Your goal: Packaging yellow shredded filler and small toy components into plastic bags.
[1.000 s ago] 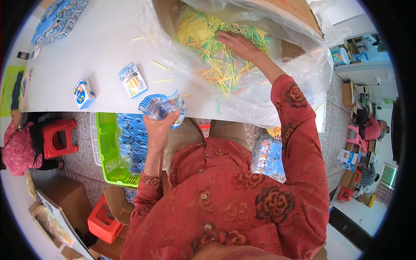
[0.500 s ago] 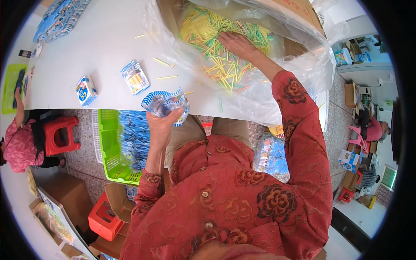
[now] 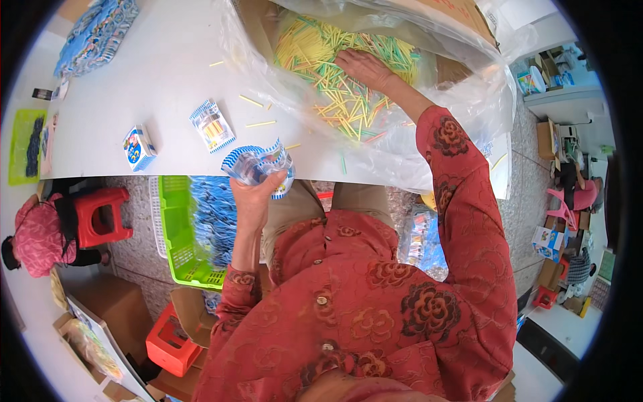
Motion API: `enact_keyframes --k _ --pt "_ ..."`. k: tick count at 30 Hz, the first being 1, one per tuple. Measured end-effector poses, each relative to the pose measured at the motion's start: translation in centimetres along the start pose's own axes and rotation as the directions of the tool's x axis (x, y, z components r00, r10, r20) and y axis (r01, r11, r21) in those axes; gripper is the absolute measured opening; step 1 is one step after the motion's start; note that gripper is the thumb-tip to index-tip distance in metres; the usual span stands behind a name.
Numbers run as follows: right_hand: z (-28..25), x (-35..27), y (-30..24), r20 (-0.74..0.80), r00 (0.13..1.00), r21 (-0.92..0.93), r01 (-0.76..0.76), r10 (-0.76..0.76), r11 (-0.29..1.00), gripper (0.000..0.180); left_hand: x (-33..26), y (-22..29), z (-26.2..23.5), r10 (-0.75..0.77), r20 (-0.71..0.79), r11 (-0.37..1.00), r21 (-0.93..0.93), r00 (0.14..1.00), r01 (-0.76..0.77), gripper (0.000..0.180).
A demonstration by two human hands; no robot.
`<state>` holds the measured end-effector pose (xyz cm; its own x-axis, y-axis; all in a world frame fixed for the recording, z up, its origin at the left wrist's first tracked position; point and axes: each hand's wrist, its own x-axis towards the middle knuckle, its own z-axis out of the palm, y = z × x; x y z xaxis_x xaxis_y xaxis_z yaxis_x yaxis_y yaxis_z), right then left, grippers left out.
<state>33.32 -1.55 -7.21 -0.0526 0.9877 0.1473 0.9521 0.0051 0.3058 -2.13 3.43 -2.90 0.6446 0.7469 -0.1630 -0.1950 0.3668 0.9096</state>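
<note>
My left hand (image 3: 252, 201) is wrapped round a clear plastic packet (image 3: 256, 162) with blue-striped edges, held upright at the table's front edge with its top gaping. Over at the right, my right hand (image 3: 362, 67) reaches into a heap of short thin yellow and green sticks (image 3: 348, 114), some of them orange or pink. Its fingers are bent together with their tips among the sticks; how many they grip is hidden. The heap lies on clear plastic lining (image 3: 395, 157) inside a cardboard box (image 3: 459, 17).
On the white table (image 3: 174, 74) lie a filled blue-and-white packet (image 3: 213, 126), a small blue-and-white box (image 3: 139, 147) and several loose sticks. Below stands a green crate (image 3: 177, 234) of blue packaging. A red stool (image 3: 100, 216) and another person (image 3: 43, 234) are at the left.
The view has shifted slightly. My right hand stays in the stick heap, and my left hand keeps hold of the packet. The person at the left has drawn an arm back from the green tray.
</note>
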Motion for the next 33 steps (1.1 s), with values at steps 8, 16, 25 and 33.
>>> enact_keyframes --k 8,16,25,33 --pt "-1.5 -0.6 0.7 -0.204 0.903 0.394 -0.278 0.378 0.876 0.025 -0.1 0.1 0.2 0.023 0.013 1.0 0.001 1.0 -0.023 0.035" --pt "-4.7 -4.0 -0.5 0.337 0.709 0.864 -0.494 0.619 0.096 0.033 -0.5 0.6 1.1 0.006 -0.003 0.999 0.046 1.0 -0.006 0.034" --pt "-1.6 -5.7 -4.2 0.158 0.796 0.901 -0.358 0.584 0.244 0.023 0.0 0.6 1.8 0.034 0.054 0.998 0.051 0.998 -0.037 0.032" --pt "-0.8 -6.1 -5.8 0.003 0.804 0.854 -0.311 0.594 0.417 0.026 0.5 0.9 3.1 -0.005 0.088 0.993 0.117 0.996 -0.005 0.029"
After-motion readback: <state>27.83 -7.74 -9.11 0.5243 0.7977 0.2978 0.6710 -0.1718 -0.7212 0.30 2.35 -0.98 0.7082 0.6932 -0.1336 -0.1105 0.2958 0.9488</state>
